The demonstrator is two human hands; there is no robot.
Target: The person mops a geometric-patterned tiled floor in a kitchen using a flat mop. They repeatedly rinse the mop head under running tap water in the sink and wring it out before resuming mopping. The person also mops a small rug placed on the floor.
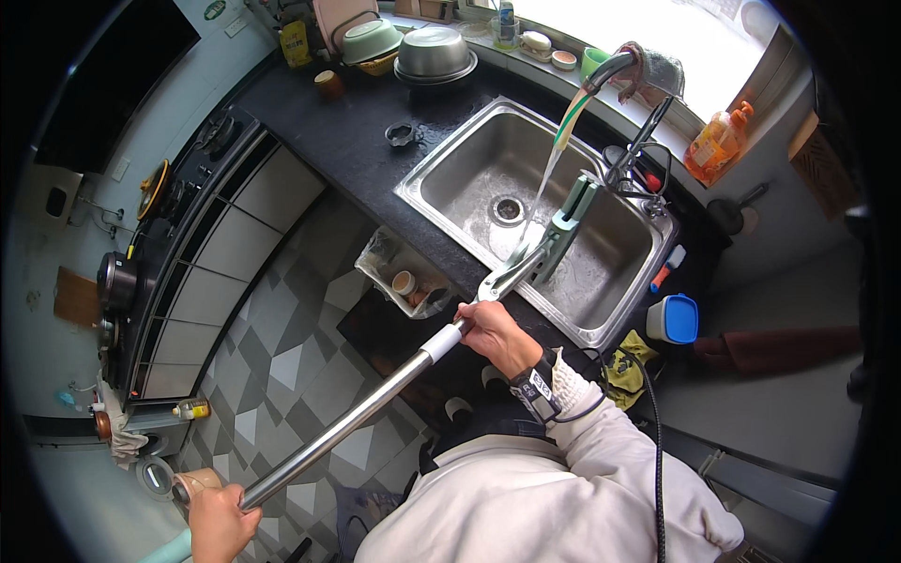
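My right hand [495,333] grips the upper part of a steel mop pole [366,413], just below its pale joint at the sink's front edge. My left hand [223,521] is closed round the lower end of the pole at the bottom left. The green-and-white mop head [570,216] is tilted inside the steel double-rimmed sink [624,291], partly hiding its own lower end. A stream of water runs from the curved faucet [610,70] onto the mop head's white part.
The dark counter [338,122] holds metal and green bowls [434,52]. A lined bin [394,272] stands below its edge. A blue-lidded container [673,317] and yellow cloth [624,371] lie right of me. A stove [178,197] lines the left, beside patterned floor [291,328].
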